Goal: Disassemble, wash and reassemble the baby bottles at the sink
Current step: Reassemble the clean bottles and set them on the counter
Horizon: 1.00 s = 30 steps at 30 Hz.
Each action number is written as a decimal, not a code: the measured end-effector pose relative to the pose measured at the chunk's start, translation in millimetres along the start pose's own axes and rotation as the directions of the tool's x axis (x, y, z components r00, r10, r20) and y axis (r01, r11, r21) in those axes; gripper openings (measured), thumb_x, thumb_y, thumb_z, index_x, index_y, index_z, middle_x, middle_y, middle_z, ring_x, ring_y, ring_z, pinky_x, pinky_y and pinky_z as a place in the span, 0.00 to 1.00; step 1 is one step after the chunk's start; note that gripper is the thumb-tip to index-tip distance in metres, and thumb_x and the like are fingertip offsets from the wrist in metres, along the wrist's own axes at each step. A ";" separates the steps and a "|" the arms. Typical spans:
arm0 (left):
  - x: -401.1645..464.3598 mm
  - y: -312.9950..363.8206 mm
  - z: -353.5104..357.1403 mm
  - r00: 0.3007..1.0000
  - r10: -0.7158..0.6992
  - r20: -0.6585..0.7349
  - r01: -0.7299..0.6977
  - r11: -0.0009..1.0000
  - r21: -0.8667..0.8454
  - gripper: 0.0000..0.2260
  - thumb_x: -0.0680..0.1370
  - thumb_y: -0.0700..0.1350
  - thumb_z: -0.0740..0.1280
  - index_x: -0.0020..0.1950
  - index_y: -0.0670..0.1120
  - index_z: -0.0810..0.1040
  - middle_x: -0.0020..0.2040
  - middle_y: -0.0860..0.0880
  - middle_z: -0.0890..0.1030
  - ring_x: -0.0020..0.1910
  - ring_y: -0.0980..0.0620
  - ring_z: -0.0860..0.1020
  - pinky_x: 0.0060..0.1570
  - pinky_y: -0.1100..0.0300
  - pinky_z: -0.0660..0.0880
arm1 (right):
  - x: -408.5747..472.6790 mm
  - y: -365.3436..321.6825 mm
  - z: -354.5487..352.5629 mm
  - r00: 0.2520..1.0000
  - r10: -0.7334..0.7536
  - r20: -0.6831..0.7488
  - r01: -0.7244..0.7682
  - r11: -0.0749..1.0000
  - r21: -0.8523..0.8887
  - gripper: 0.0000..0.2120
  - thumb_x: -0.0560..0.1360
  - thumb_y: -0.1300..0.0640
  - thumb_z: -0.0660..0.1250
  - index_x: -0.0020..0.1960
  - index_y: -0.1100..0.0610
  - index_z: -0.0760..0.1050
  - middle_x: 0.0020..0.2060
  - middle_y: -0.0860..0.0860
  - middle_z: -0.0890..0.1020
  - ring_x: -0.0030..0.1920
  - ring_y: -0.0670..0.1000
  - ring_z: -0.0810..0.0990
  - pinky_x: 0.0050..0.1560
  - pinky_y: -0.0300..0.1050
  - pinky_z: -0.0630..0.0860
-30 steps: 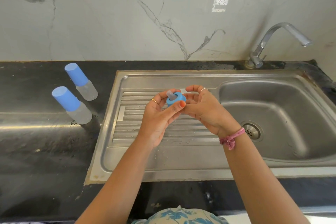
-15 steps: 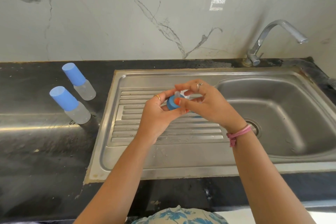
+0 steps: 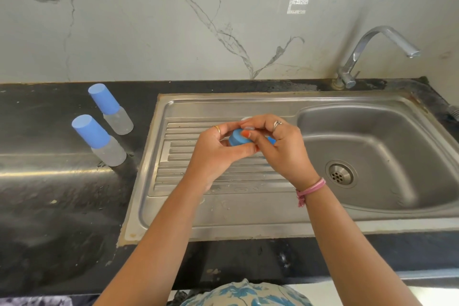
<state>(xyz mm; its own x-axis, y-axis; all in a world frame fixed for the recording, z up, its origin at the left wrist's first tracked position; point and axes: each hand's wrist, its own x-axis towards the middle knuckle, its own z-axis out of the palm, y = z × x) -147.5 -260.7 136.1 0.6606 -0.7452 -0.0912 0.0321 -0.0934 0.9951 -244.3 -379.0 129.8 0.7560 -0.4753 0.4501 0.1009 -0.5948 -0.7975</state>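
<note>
Compared with a second earlier, both hands have closed over the blue collar, hiding its teat: left hand grips it, right hand pinches the top, above the sink's drainboard, probably so drips land there.

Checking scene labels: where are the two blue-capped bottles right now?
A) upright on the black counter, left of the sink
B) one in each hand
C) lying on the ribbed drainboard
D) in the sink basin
A: both capped bottles stand upright on the black counter, left of the sink's rim, while the left hand and right hand hold only a blue collar ring over the drainboard.
</note>
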 end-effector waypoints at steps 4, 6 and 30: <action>-1.1 -0.7 -0.1 0.999 -0.029 0.037 0.032 0.996 -0.080 0.20 0.67 0.36 0.78 0.58 0.46 0.81 0.50 0.51 0.85 0.50 0.52 0.84 0.53 0.56 0.80 | -3.5 1.1 5.6 0.997 -0.022 -0.078 0.015 0.997 -0.078 0.07 0.77 0.60 0.67 0.51 0.61 0.81 0.46 0.48 0.83 0.48 0.45 0.82 0.49 0.43 0.80; -1.4 -0.7 0.0 0.998 -0.035 0.061 0.042 0.991 -0.124 0.21 0.67 0.34 0.77 0.59 0.45 0.81 0.51 0.48 0.85 0.52 0.50 0.83 0.54 0.54 0.80 | -4.2 1.2 8.0 0.994 0.011 -0.111 -0.020 0.996 -0.085 0.08 0.77 0.58 0.67 0.51 0.61 0.81 0.46 0.49 0.84 0.46 0.46 0.83 0.48 0.46 0.80; -5.4 -1.5 15.5 0.987 -0.121 -0.107 0.056 0.878 -0.475 0.05 0.80 0.46 0.65 0.46 0.47 0.78 0.38 0.55 0.84 0.36 0.63 0.80 0.39 0.68 0.75 | 8.5 -14.2 14.6 0.951 0.271 -0.148 -0.225 0.937 0.269 0.06 0.73 0.57 0.74 0.49 0.53 0.79 0.48 0.50 0.84 0.50 0.44 0.82 0.43 0.36 0.79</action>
<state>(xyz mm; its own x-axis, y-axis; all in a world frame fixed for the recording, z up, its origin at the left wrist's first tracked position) -162.8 -266.8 134.4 0.7285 -0.6533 -0.2062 0.4212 0.1897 0.8869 -229.8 -365.1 139.1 0.6510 -0.7089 0.2714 0.0983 -0.2759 -0.9562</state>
